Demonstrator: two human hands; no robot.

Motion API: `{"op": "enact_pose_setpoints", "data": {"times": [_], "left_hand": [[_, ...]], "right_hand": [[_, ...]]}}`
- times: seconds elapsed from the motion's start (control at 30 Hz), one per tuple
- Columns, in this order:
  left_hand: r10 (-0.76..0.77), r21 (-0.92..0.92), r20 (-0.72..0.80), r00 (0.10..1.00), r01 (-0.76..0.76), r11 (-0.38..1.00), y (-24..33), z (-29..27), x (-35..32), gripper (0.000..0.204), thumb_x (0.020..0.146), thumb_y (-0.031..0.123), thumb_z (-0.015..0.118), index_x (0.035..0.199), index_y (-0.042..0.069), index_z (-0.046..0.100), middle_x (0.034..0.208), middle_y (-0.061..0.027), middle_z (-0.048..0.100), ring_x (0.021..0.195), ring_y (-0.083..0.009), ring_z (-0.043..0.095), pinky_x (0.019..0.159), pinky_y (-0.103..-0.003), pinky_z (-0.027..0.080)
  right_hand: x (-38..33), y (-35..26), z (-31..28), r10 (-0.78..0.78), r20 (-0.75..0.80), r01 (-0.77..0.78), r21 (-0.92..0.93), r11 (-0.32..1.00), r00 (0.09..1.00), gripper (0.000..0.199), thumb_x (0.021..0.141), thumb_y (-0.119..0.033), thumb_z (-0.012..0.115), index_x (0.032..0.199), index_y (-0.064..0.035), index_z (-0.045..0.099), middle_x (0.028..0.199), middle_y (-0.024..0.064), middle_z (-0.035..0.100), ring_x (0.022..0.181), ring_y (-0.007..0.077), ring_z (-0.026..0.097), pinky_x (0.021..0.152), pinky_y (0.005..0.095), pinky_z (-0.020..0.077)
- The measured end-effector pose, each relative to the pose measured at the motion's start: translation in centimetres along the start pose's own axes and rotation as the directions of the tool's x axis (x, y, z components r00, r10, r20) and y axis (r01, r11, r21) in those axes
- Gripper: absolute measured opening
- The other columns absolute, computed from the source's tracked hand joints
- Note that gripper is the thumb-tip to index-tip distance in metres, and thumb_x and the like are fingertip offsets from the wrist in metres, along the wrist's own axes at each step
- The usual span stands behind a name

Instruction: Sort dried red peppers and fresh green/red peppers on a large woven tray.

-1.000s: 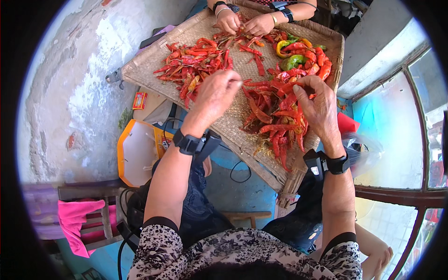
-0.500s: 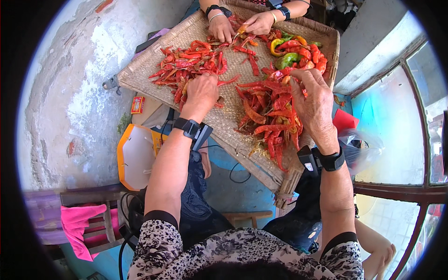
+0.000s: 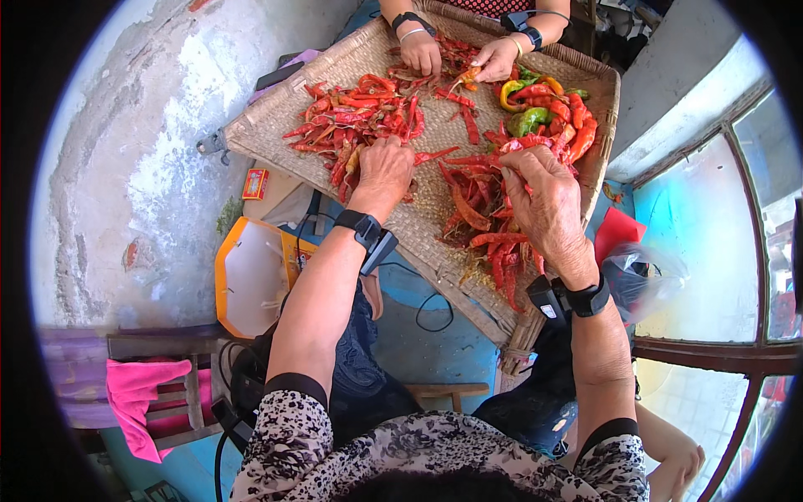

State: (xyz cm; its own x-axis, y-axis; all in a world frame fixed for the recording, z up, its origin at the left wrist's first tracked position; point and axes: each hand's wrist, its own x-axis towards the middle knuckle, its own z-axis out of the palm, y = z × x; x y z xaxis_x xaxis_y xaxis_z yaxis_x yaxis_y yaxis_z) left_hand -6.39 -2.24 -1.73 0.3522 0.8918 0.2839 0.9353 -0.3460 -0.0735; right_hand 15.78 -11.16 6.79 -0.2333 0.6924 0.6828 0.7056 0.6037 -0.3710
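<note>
A shallow woven tray (image 3: 435, 226) holds several heaps of chili peppers. My left hand (image 3: 384, 174) rests at the near side of the left heap of dried red chilies (image 3: 368, 105). Its fingers curl down among them, tips hidden. Over the right heap of wrinkled red chilies (image 3: 473, 209) is my right hand (image 3: 545, 201), its fingers bent and drawn together; what lies in them is unclear. Beyond it sit fresher red peppers (image 3: 577, 138), a green pepper (image 3: 527, 121) and a yellow one (image 3: 508, 94).
Across the tray, a co-worker's hand (image 3: 498, 60) holds an orange, withered chili (image 3: 466, 78); their other hand (image 3: 421, 53) touches the chilies. An orange-rimmed box (image 3: 251, 272) and small red box (image 3: 255, 184) lie left. A plastic bag (image 3: 644, 280) hangs right.
My right hand has moved left and nearer over the right heap. My left hand shifts slightly nearer. The co-worker's hand with the orange chili has moved right. The whole view has shifted slightly.
</note>
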Motion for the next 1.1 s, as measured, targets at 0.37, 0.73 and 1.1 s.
{"op": "enact_pose_setpoints", "data": {"times": [0.37,0.73,1.1], "left_hand": [[-0.255,-0.886,0.023,0.967,0.138,0.443,-0.1,-6.1,0.1,0.02,0.087,0.022,0.059,0.092,0.002,0.057,0.076,-0.0075,0.065,0.067,-0.0139,0.06,0.062,-0.029,0.047],[0.163,-0.92,0.115,0.98,0.044,0.39,6.4,-8.4,-2.9,0.018,0.089,0.018,0.054,0.096,0.001,0.059,0.075,-0.0061,0.065,0.072,-0.0133,0.062,0.067,-0.029,0.049],[0.059,-0.024,0.243,0.968,-0.055,0.998,0.4,-3.6,-2.9,0.025,0.075,-0.002,0.053,0.099,0.004,0.06,0.099,-0.0133,0.056,0.099,-0.0314,0.055,0.08,-0.04,0.048]], "right_hand": [[0.2,-0.1,-0.3,0.042,0.078,-0.05,0.092,0.994,0.996,0.014,0.082,-0.005,0.062,0.095,-0.0017,0.061,0.083,0.0139,0.06,0.075,0.0283,0.062,0.064,0.0346,0.0502],[-0.2,1.5,-1.3,0.42,0.187,-0.441,0.6,0.667,0.888,0.025,0.087,-0.008,0.062,0.109,0.002,0.056,0.079,-0.0018,0.058,0.07,0.004,0.051,0.064,0.0184,0.043],[-0.1,3.8,-2.2,0.275,-0.076,-0.279,-0.06,0.958,0.959,0.044,0.079,-0.01,0.066,0.121,-0.002,0.052,0.087,0.0154,0.06,0.066,0.0223,0.058,0.066,0.0349,0.0479]]}}
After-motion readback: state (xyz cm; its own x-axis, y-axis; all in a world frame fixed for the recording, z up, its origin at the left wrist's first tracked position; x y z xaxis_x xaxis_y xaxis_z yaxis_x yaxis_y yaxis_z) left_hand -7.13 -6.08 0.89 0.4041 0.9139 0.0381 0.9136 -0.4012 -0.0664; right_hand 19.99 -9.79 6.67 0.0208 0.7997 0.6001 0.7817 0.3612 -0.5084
